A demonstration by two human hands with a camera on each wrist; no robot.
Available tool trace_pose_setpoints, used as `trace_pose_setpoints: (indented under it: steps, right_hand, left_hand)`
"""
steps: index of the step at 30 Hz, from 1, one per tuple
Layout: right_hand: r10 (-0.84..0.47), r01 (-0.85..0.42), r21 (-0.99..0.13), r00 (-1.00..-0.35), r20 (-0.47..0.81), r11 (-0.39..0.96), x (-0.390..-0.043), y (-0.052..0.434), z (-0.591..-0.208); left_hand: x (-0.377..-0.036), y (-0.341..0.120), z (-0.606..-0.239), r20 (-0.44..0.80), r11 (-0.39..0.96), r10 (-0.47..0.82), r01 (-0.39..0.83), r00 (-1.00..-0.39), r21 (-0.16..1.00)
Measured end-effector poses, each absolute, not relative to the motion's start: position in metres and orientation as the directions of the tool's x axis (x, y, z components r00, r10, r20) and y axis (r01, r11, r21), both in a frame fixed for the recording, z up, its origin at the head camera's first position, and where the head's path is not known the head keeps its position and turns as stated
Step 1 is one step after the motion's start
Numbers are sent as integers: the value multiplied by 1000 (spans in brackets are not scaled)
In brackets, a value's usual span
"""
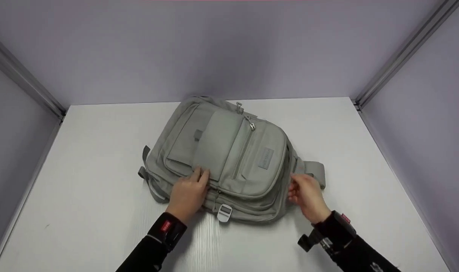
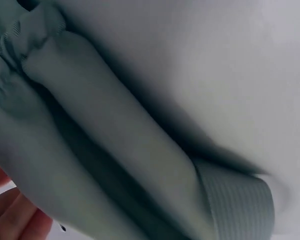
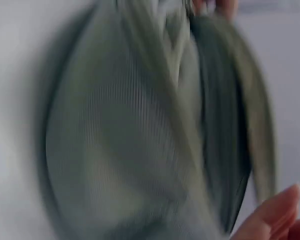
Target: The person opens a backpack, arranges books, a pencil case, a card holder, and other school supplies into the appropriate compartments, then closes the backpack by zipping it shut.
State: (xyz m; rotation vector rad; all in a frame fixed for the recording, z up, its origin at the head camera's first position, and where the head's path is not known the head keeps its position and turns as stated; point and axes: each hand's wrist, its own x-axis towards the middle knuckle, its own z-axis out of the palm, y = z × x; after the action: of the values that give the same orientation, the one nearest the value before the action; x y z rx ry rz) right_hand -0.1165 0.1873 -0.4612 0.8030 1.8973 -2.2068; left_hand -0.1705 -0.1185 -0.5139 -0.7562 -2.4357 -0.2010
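Grey-green backpack [image 1: 229,158] lying flat at the centre of the frame on the white bench [image 1: 82,189], front pockets up, top end toward the far wall. Zip pull [image 1: 251,126] visible on the front pocket near the upper middle of the bag; small label patch [image 1: 266,158] to the right of the long zip. White plastic buckle [image 1: 223,212] at the bag's near edge, lower centre of the frame. Strap [image 1: 315,170] sticking out on the right side, flat on the bench.

Left hand [image 1: 189,192] resting on the bag's near left corner — fingers fairly straight, spread over the edge of the front pocket flap, pressing rather than gripping. In the left wrist view only fingertips [image 2: 10,215] at the lower left corner, against folds of the bag's fabric.

Right hand [image 1: 305,196] at the bag's right edge, just below the strap, fingers curled toward the side seam — whether pinching fabric or only touching cannot be told. Right wrist view heavily blurred: bag fabric filling the frame, a fingertip [image 3: 275,210] at the lower right.

Dark sleeves and wrist mounts on both forearms at the bottom of the frame.
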Motion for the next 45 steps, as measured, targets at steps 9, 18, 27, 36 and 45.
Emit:
trace_pose_setpoints:
  steps: [9, 18, 27, 36, 45]
  right_hand:
    - [-147, 513, -857, -853, -501, -54, -85, 83, -456]
    - [-177, 584, -735, -810, -560, -345, -107, 26, -473]
    - [-72, 545, -639, -788, -611, -543, -123, 10, -484]
    - [-46, 618, -670, -748, -662, -412, -128, 16, -493]
    - [-206, 604, -610, -776, -596, -513, -111, 34, -484]
  left_hand:
    - [-182, -130, -517, 652, 812, 469, 582, -596, -52]
    - [-180, -129, -519, 643, 817, 461, 576, -612, -37]
    - [-181, -128, -522, 662, 818, 447, 574, -602, -31]
    - [-181, -128, -521, 647, 830, 452, 554, -614, -54]
    - [-182, -125, -521, 658, 839, 452, 538, -603, -83]
